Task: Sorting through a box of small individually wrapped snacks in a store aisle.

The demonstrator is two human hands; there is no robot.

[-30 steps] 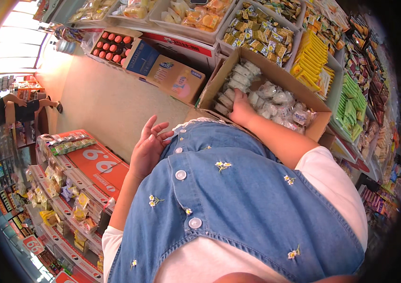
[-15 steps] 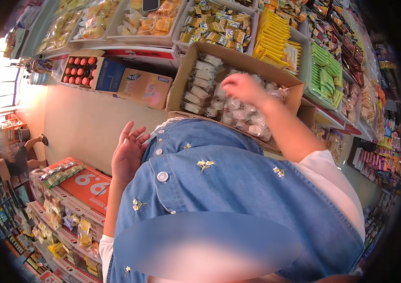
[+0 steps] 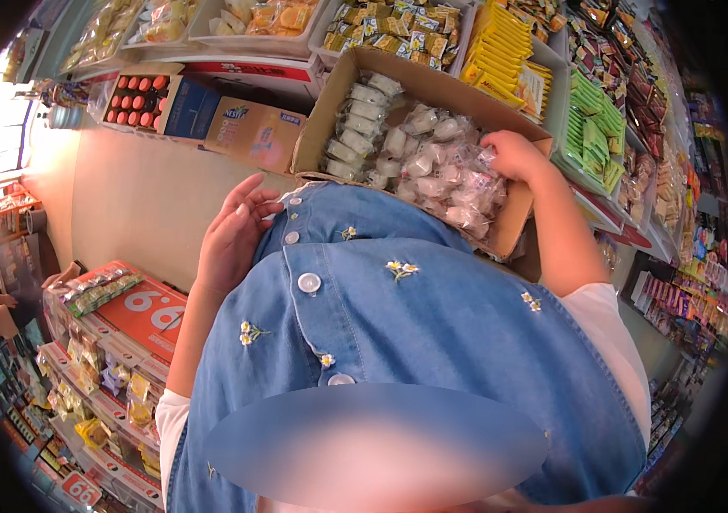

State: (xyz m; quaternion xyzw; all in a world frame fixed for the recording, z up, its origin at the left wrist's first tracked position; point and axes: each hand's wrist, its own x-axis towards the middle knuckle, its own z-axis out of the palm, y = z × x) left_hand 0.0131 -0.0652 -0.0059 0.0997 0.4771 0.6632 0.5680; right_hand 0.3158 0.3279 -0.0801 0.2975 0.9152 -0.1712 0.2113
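In front of me stands an open cardboard box (image 3: 432,84) holding many small white pieces in clear wrappers. On its left side, wrapped white pieces (image 3: 354,141) lie in a neat row; the rest (image 3: 437,175) are heaped loosely. My right hand (image 3: 518,156) reaches in at the right end, its fingers bent and closed on a wrapped white packet (image 3: 485,157) at the heap's edge. The palm side is hidden from me. Beside my denim dress, my left hand (image 3: 240,222) hangs in the air, fingers loosely apart, holding nothing.
Bins of yellow packets (image 3: 501,56), gold-wrapped sweets (image 3: 394,34) and green packets (image 3: 593,120) line the far side. A carton (image 3: 253,132) and a box of red-capped bottles (image 3: 137,103) sit left of the box. A display shelf (image 3: 137,312) stands near my left side.
My right hand has moved from above the middle of the heap to the box's right end. My left hand has shifted slightly upward in view, still holding nothing.
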